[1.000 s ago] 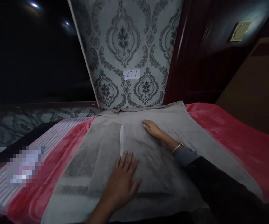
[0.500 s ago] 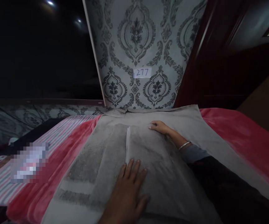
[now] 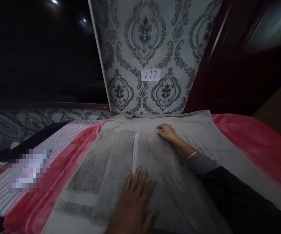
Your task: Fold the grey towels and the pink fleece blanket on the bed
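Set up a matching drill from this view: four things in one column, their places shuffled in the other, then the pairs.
1. left hand
2. right hand
3. paper label 277
4. pink blanket

A. stuck on the patterned wall
B. flat on the grey towel, near edge
C. spread under the towel
D. on the towel's far part, by the fold

Pairs: 1-B, 2-D, 3-A, 4-C

dim room | damask wallpaper with "277" label | dark red wooden door right
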Available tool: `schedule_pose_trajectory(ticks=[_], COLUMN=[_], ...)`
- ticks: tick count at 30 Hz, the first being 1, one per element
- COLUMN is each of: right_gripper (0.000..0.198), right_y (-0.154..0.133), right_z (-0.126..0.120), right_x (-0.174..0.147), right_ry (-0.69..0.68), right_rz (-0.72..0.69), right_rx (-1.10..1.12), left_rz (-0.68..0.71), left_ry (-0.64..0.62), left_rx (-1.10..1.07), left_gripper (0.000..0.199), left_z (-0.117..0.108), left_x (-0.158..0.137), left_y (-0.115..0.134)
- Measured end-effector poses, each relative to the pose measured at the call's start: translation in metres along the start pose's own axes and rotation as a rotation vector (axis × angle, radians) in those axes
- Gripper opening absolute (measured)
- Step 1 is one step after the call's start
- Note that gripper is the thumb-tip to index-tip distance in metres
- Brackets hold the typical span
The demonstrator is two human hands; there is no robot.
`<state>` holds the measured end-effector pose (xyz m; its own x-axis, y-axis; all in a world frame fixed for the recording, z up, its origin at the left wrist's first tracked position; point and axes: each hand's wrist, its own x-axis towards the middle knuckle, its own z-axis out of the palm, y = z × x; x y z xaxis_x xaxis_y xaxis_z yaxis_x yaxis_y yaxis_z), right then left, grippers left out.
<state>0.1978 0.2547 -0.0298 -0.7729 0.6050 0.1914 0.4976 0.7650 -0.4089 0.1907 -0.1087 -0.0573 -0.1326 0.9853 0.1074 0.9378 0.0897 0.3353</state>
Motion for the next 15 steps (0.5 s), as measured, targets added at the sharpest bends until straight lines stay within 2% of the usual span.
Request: schedule_pose_trajectory(ticks=[2,6,10,15], right_gripper=[0.039,0.038,0.035,0.018], right_y=[-0.019,-0.052,-0.065,-0.067], right_z=[0.000,0.009,0.014,0.017], right_x=[0.006,0.018,0.023,0.018], right_ry=[-0.038,-0.182,-0.235,-0.244], right_rz=[-0.107,-0.246,-0.253,-0.230], right_rx=[-0.010,-0.036,-0.089,-0.161], left_rz=[-0.001,-0.010,-0.017,-0.004], left_ry=[0.007,-0.018,-0.049,-0.019], left_rx=[-0.005,-0.007,-0.001,0.000], left_gripper=[0.079,0.079,0.080,0.082], left_z=[0.000,-0.002,-0.004,-0.001], left_x=[0.000,0.001,0.001,-0.001], left_y=[0.000,0.002,0.004,0.003])
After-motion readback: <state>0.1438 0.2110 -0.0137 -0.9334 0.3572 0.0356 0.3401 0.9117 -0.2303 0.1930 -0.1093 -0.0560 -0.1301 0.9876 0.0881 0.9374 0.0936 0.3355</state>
